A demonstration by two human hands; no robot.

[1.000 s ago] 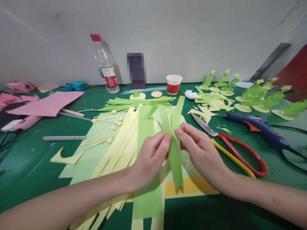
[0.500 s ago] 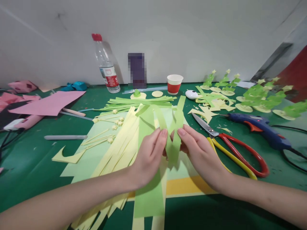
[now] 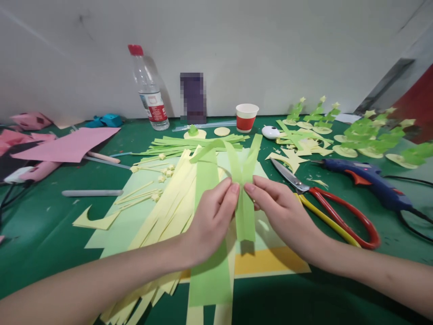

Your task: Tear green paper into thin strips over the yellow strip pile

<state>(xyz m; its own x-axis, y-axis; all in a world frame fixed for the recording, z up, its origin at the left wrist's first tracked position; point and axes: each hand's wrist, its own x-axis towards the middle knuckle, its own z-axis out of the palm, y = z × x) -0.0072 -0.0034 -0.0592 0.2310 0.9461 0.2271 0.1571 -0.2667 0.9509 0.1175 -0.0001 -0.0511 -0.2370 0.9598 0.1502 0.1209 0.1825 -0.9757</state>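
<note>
two green paper strips (image 3: 245,212) hang pinched together above the table's middle, bright lime, crossing in a narrow v higher up. left hand (image 3: 211,221) and right hand (image 3: 282,214) both clamp them with thumb and fingertips. thumbs are mostly hidden behind the paper. farther back, a red paper cup (image 3: 246,117) stands upright; i can't see inside it.

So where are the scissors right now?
The scissors lie on the green table just right of the right hand, with the blue glue gun beyond them.
</note>
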